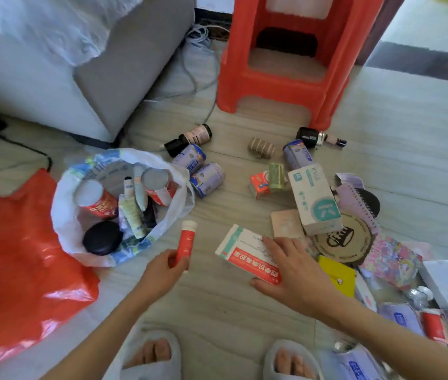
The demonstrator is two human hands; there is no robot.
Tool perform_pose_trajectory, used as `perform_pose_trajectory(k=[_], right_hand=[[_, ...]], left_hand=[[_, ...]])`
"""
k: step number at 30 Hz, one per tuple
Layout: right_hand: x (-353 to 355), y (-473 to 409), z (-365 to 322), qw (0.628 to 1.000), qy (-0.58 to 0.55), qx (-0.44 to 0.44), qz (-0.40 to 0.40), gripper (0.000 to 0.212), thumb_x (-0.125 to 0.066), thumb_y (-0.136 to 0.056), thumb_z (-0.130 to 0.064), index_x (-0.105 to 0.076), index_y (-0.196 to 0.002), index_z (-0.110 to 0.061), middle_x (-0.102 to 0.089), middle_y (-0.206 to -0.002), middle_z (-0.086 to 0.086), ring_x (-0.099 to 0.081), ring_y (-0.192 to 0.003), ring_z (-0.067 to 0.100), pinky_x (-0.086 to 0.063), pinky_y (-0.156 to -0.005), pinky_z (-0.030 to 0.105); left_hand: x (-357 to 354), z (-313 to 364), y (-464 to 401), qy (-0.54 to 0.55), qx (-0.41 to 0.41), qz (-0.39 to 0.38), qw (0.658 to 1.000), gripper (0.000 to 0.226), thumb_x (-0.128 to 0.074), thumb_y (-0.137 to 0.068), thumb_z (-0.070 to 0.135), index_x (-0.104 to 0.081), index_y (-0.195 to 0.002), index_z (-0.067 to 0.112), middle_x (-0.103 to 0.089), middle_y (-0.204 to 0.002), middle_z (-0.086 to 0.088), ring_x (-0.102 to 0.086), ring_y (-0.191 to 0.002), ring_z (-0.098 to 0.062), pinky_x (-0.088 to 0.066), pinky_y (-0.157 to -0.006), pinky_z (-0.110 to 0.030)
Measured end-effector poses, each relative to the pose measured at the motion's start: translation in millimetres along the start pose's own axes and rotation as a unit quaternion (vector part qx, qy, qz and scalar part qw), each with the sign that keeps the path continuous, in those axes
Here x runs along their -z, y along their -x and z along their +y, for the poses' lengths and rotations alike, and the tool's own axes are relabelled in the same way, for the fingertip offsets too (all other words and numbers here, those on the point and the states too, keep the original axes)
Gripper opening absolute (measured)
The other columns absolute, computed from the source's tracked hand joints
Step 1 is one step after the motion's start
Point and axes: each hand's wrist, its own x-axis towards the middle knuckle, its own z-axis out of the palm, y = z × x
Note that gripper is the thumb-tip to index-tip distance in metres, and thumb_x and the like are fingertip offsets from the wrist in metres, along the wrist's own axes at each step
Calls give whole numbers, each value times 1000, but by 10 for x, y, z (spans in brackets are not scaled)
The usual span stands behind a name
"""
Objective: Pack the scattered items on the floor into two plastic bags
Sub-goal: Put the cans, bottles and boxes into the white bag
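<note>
My left hand (pixel 166 266) grips a red tube with a white cap (pixel 185 242), held upright just right of the white plastic bag (pixel 168 215). That bag stands open on the floor and holds cans, tubes and a black round case. A flat red plastic bag (pixel 17 256) lies to its left. My right hand (pixel 291 272) rests on a white-and-red medicine box (pixel 242 248) on the floor, thumb curled at its near edge. Purple cans (pixel 198 171), dark bottles (pixel 190 138) and a white-teal box (pixel 316 198) lie scattered beyond.
A red plastic stool (pixel 286 58) stands at the back, a grey sofa (pixel 107 78) at the left with cables beside it. More items are piled at the right: a yellow pouch (pixel 338 275), a notebook, a round coaster, cans. My slippered feet are at the bottom.
</note>
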Motion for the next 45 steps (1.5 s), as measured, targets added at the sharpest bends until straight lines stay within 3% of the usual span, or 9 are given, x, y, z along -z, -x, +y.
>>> perform_pose_trajectory(k=[6,12,15,19,22,24,32,38,45], right_hand=[[234,-745,-671,997,28,69,19,90,-43,-73,-74,-28,-142,-18,-41,-134,4,-35,-123,22,-31,-105,31],[5,-1562,-1476,994,-10,75,76,77,-54,-80,-59,-35,-139,-14,-43,-133,11,-35,-122,28,-29,-103,36],[-56,-1847,-1708,995,-14,62,75,74,-51,-80,-62,-37,-137,-17,-44,-132,10,-34,-122,29,-29,-102,39],[-46,-2137,-1885,992,-11,41,116,70,-51,-79,-64,-44,-130,-15,-44,-131,12,-35,-120,29,-33,-97,40],[-17,-2264,-1936,991,-16,15,130,73,-53,-79,-62,-42,-131,-12,-33,-141,15,-28,-128,31,-31,-101,42],[-16,-2288,-1948,993,-34,3,117,77,-54,-80,-60,-38,-135,-9,-22,-149,16,-20,-135,32,-28,-106,43],[-27,-2309,-2066,991,-101,-9,82,73,-48,-88,-44,-23,-143,-2,-12,-154,17,-15,-139,31,-23,-110,41],[-12,-2316,-2094,985,-123,-11,120,72,-47,-84,-62,-46,-130,-6,-36,-139,14,-33,-130,29,-33,-103,39],[-70,-2276,-2009,976,-201,50,68,44,-36,-98,-21,-37,-141,-8,-30,-151,8,-27,-139,22,-16,-108,25]], left_hand=[[670,-345,-136,141,34,88,986,18,-51,-93,27,-61,-89,13,-61,-88,-11,-55,-69,-23,-48,-76,-38],[1101,-499,-510,163,39,137,976,42,-58,-80,52,-63,-82,10,-65,-81,-13,-62,-76,-28,-51,-80,-46],[1177,-449,-632,255,70,150,953,52,-60,-82,53,-62,-76,2,-59,-71,-9,-55,-71,-22,-50,-75,-38],[1168,-332,-772,349,104,174,915,33,-63,-86,35,-59,-62,13,-57,-57,3,-56,-58,-14,-50,-66,-24],[1166,-264,-868,377,88,195,901,17,-56,-87,16,-63,-72,13,-61,-71,-6,-56,-67,-20,-51,-77,-35],[1155,-226,-916,376,88,201,900,14,-51,-86,8,-65,-86,9,-61,-81,-11,-55,-69,-21,-50,-69,-30],[1123,-222,-845,454,60,164,874,35,-55,-87,1,-55,-122,0,-61,-118,-14,-61,-100,-22,-51,-84,-29],[1217,-28,-720,425,-33,189,885,23,-47,-92,3,-63,-98,19,-66,-103,2,-62,-94,-10,-51,-87,-26],[1355,61,-693,389,-70,122,911,26,-56,-80,17,-66,-100,29,-71,-96,4,-65,-94,-15,-50,-83,-28]])
